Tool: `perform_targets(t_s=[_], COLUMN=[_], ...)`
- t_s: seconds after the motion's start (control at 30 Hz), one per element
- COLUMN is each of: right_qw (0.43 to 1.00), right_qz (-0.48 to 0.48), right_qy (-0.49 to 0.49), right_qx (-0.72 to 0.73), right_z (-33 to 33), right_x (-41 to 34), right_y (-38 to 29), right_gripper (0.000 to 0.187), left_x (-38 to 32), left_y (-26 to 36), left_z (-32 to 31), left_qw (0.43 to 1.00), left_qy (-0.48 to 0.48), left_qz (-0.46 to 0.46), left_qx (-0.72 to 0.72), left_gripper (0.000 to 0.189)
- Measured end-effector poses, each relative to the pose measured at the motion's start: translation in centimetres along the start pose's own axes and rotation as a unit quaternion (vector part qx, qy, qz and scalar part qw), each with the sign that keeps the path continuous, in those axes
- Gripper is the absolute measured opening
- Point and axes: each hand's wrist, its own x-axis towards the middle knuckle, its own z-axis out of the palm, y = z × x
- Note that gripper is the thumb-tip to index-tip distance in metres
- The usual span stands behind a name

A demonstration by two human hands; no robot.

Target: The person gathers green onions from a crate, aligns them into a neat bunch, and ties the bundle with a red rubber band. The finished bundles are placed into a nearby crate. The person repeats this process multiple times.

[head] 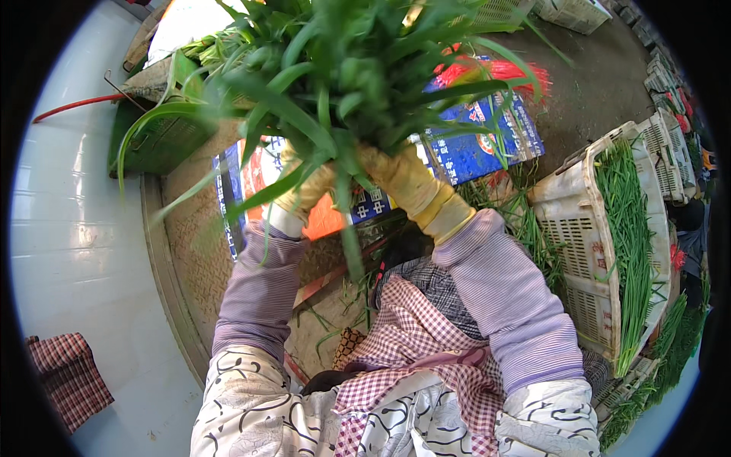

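Observation:
A large bunch of long green leafy stalks (354,74), blurred in places, is raised in front of me. My left hand (302,183), in a yellowish glove, is around its lower left side, partly covered by drooping leaves. On the right, my right hand (394,168), in a yellow rubber glove, grips the same bunch; its fingertips are hidden by leaves. Beneath both hands lies a blue, white and orange printed sheet (491,143). A bundle of red ties (514,74) rests at the sheet's far right end.
A white plastic crate (577,228) holding long green stalks (628,240) stands at the right. At the left are a green container (165,137) and a white wall (80,228). More crates (571,14) stand at the back right. Loose stalks (534,234) lie beside the near crate.

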Motion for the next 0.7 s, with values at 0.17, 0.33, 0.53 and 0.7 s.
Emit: perform_targets(t_s=[0.17, 0.33, 0.53, 0.7], right_qw=[0.982, 0.907, 0.828, 0.745], right_qz=[0.075, 0.395, 0.546, 0.603], right_qy=[0.019, -0.087, -0.086, -0.217], right_qx=[0.174, 0.115, 0.097, -0.184], right_z=[-0.5, -1.7, 1.9, -2.0], right_x=[1.3, 7.2, 7.2, 1.7], right_y=[-1.0, 0.3, 7.7, 8.3], right_gripper=[0.032, 0.034, 0.089, 0.1], left_x=[3.0, 5.9, 5.2, -1.5], left_y=[2.8, 2.2, -3.7, -7.6], left_z=[-1.9, -2.6, 2.5, 4.1], left_qw=[0.971, 0.735, 0.709, 0.811], left_qy=[-0.024, 0.033, -0.002, -0.024], left_qz=[-0.095, -0.333, -0.45, -0.516], left_qx=[-0.216, -0.589, -0.543, -0.274], left_gripper=[0.029, 0.037, 0.047, 0.114])
